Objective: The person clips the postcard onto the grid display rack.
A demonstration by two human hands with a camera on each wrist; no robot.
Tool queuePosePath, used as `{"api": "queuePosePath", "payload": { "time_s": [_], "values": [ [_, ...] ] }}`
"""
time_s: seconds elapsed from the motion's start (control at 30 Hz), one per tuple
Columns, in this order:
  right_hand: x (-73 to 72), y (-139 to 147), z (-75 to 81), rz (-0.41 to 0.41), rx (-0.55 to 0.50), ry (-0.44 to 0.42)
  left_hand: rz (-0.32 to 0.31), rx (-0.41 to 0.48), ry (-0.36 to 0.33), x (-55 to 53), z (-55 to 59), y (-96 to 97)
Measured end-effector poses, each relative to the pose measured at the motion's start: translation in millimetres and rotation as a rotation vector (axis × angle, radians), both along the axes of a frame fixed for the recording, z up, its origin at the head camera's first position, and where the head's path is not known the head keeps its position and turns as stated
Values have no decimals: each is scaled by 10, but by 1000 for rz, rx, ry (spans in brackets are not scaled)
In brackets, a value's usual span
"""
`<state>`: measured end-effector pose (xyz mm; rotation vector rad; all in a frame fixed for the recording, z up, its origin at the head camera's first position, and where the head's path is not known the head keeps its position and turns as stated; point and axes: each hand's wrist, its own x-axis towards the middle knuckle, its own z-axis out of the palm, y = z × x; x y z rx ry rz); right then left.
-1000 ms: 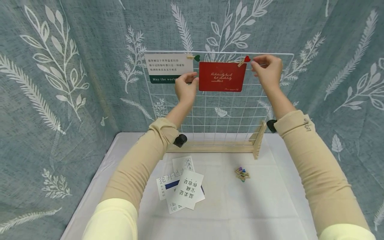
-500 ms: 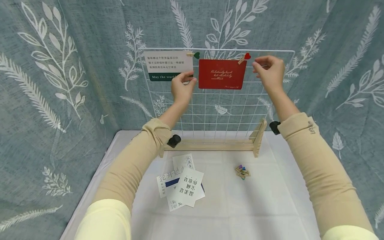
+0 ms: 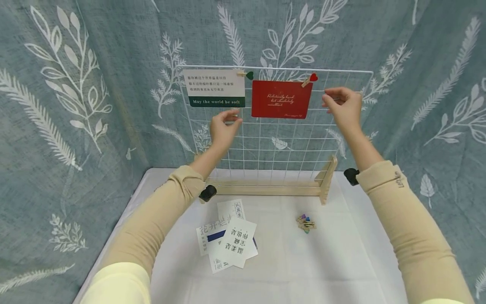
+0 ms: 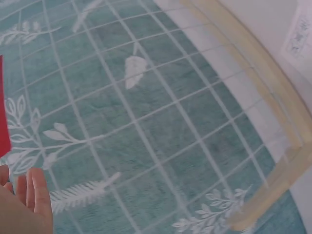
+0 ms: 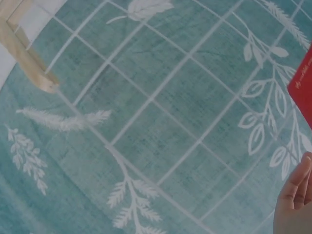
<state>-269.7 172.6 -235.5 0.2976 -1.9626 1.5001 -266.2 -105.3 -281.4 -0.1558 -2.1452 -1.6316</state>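
Observation:
A red card (image 3: 281, 99) hangs on the white wire grid (image 3: 273, 147), held at its top right corner by a clothespin with a red heart (image 3: 313, 77). To its left hangs a white card with a green band (image 3: 216, 86), under a clothespin with a green heart (image 3: 249, 75). My left hand (image 3: 225, 128) is just below the white card, fingers loosely bent with nothing in them. Right of the red card is my right hand (image 3: 344, 107), its fingers relaxed and apart from the card. The right wrist view shows part of that hand (image 5: 295, 192) below the red card's corner.
On the white tablecloth (image 3: 277, 257) lies a loose pile of printed cards (image 3: 237, 242). Several small wooden clothespins (image 3: 306, 223) are heaped to the right of them. The grid stands in a wooden base (image 3: 265, 189), before a patterned blue-green curtain (image 3: 125, 84).
My left hand has come away from the red card's left edge, moving down and left. The right hand has shifted slightly right and down. Both cards stay clipped on the grid.

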Motion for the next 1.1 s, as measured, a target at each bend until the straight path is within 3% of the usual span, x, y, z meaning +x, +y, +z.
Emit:
{"api": "queuePosePath", "payload": {
  "time_s": [0.33,0.53,0.7,0.9,1.1],
  "values": [
    [62,166,-221,24,-6,-2,-44,-67,-79,148,-279,-154],
    [206,222,-312,108,-24,-4,-164,-204,-114,225,-464,-220],
    [293,261,-445,149,-23,-30,-247,-273,-194,298,-640,-247],
    [363,296,-669,143,71,-73,-282,-292,-210,443,-961,-270],
    [469,273,-819,145,152,-139,-245,-282,-210,621,-1331,-360]
  ]
}}
